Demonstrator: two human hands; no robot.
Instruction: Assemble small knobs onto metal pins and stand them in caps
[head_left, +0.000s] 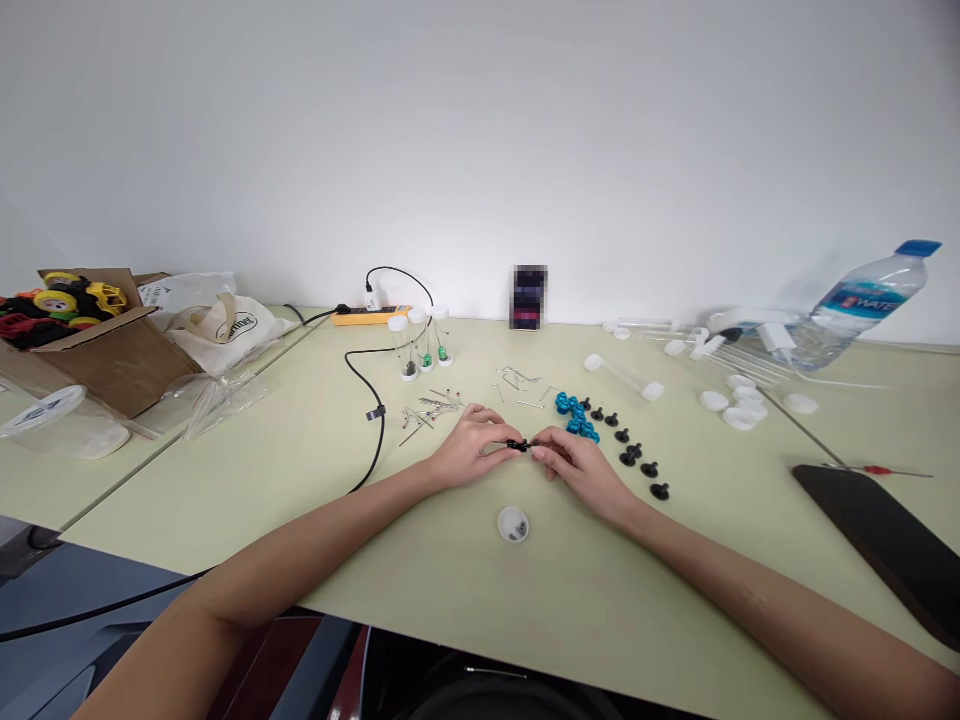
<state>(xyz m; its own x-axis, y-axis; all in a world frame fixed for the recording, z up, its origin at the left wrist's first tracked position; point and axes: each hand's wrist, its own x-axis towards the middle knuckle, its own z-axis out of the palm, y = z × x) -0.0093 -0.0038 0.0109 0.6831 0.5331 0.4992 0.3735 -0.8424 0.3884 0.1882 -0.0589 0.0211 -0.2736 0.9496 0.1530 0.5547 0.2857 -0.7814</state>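
My left hand [474, 447] pinches a small black part [516, 445] between thumb and fingertips, low over the table. At its other end my right hand [576, 466] is closed in a pinch, its fingertips touching the part. The part's exact kind is too small to make out. Just below the hands stands a round white cap [505, 536] with a few small grey pieces in it. Beyond my right hand lie several shiny blue lobed pieces [574, 411] and a curved row of black disc-and-stem pieces [631, 455]. Thin metal pins [433, 405] lie scattered beyond my left hand.
Clear tubes [407, 352] with white caps stand at the back, near an orange power strip [367, 316]. Right are loose white caps [742, 405], a leaning water bottle [862, 305] and a black slab [885, 545]. A cardboard box [112, 365] stands left; a black cable [381, 440] crosses the table.
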